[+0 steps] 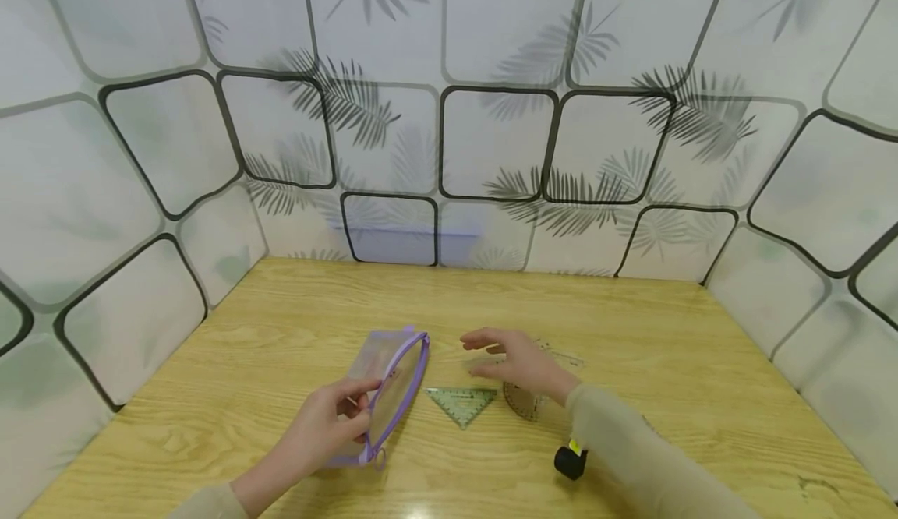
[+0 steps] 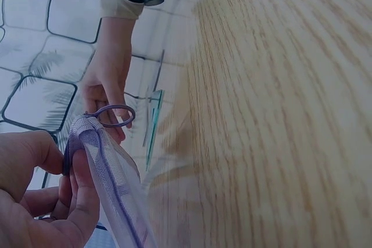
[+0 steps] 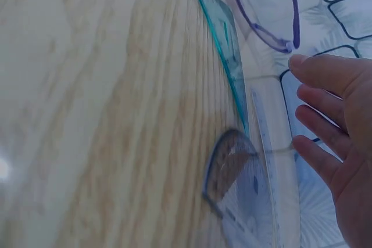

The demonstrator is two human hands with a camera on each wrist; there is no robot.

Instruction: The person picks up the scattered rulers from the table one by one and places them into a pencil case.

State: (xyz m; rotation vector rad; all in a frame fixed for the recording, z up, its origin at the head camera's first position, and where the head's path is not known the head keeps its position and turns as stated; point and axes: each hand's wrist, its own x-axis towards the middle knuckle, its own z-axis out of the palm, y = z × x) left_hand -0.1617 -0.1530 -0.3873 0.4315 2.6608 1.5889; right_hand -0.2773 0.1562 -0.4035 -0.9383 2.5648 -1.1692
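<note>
My left hand (image 1: pixel 326 421) pinches the rim of a see-through zip pouch (image 1: pixel 375 357) with purple edging. The pouch's mouth gapes to the right; a purple ring (image 2: pixel 133 115) hangs at its near end. My right hand (image 1: pixel 522 359) hovers over the table right of the pouch, fingers extended and holding nothing. Below and left of it lies a green triangular set square (image 1: pixel 463 416). A clear protractor (image 1: pixel 519 404) lies beside the set square, partly under the right forearm. Behind it is a clear ruler (image 3: pixel 264 137), partly hidden by the right hand in the head view.
The wood-grain table (image 1: pixel 245 363) meets patterned walls (image 1: pixel 491 145) at its back and sides. A black device with a yellow part (image 1: pixel 570 463) sits at the right sleeve.
</note>
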